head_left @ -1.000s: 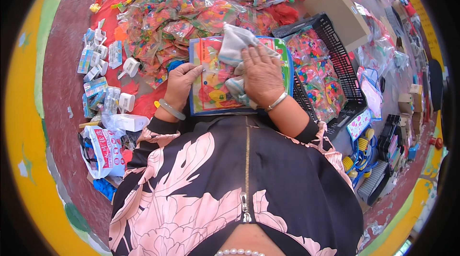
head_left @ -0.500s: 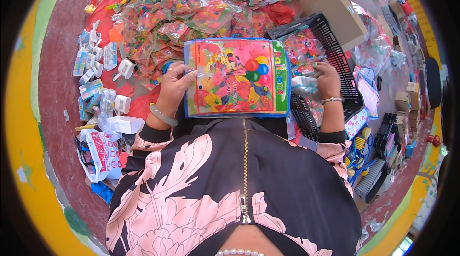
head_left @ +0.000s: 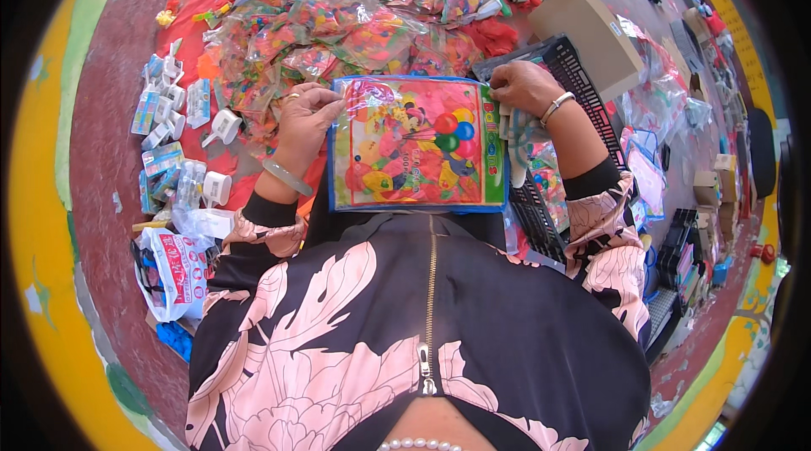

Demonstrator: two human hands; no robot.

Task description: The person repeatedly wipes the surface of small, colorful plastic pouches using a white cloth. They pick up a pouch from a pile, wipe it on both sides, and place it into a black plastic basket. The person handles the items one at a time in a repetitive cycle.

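Note:
A flat packet of balloons [head_left: 422, 143] lies on my lap, its front printed with colourful balloons and its edges blue. At its upper left corner, the fingertips of my left hand [head_left: 306, 122] pinch the clear plastic. My right hand [head_left: 525, 89] is closed on the upper right corner, fingers pointing left. Just below that hand is something pale and bluish [head_left: 521, 140], partly covered, and its kind is unclear. Beyond the packet spreads a heap of clear bags of balloons [head_left: 338, 29].
A black plastic crate [head_left: 583, 71] with more balloon bags stands at my right, a tan cardboard box [head_left: 583, 33] behind it. White plastic devices and blue boxes [head_left: 165, 158] line the left side. A white carrier bag [head_left: 173, 274] sits near left; cables and small cartons are far right.
My right hand has moved up and left from beside the crate to the packet's upper right corner and closed there. My left hand stays at the left corner, slightly higher.

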